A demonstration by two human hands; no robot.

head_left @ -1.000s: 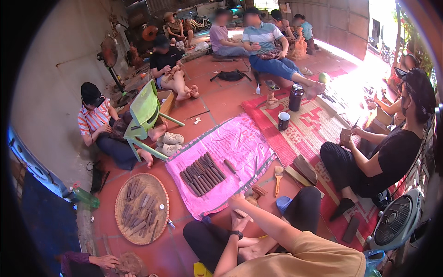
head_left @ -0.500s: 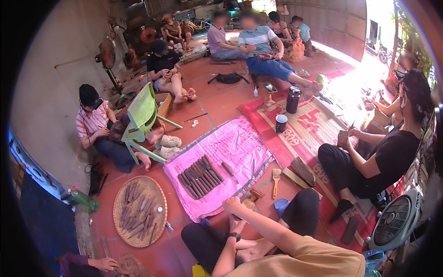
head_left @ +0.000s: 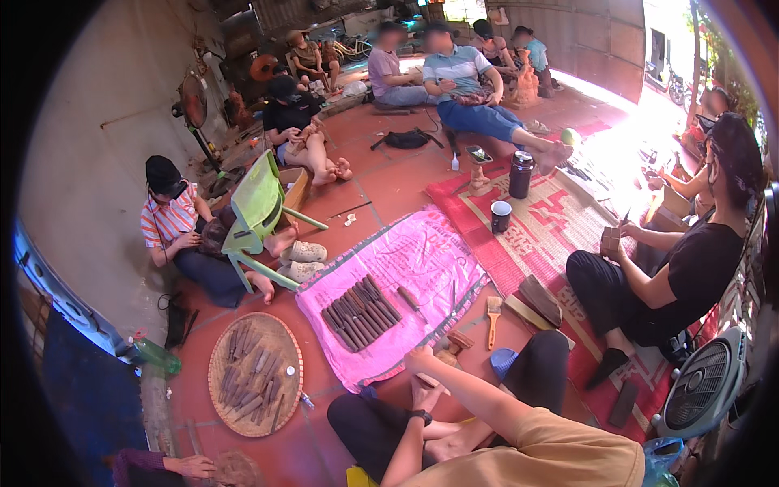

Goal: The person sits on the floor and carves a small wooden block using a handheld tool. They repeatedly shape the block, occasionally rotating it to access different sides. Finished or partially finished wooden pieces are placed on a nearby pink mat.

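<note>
Right hand [head_left: 421,358] fingers look curled, pressed against a small carved wooden piece [head_left: 449,351] at the near edge of the pink sheet [head_left: 422,260]; too small to tell whether they actually clamp it. Left hand [head_left: 423,393], with a black wristwatch [head_left: 419,417], sits just under the right hand; finger state not readable. The wooden piece is on the floor between the person's knees, touching the sheet edge. Near it are a paintbrush [head_left: 492,312] with a wooden handle, a blue cup [head_left: 503,362] by the right knee and a row of dark chisels [head_left: 361,311] on the sheet. A round woven tray [head_left: 217,381] holding more tools is further left. Risk, as a judgement: an unsteady grip could let the piece slip or roll onto the sheet, and a reaching elbow or knee might tip the cup or scatter the chisel row. Co-workers sit well apart, including one in black [head_left: 690,268] on the red mat [head_left: 568,219].
</note>
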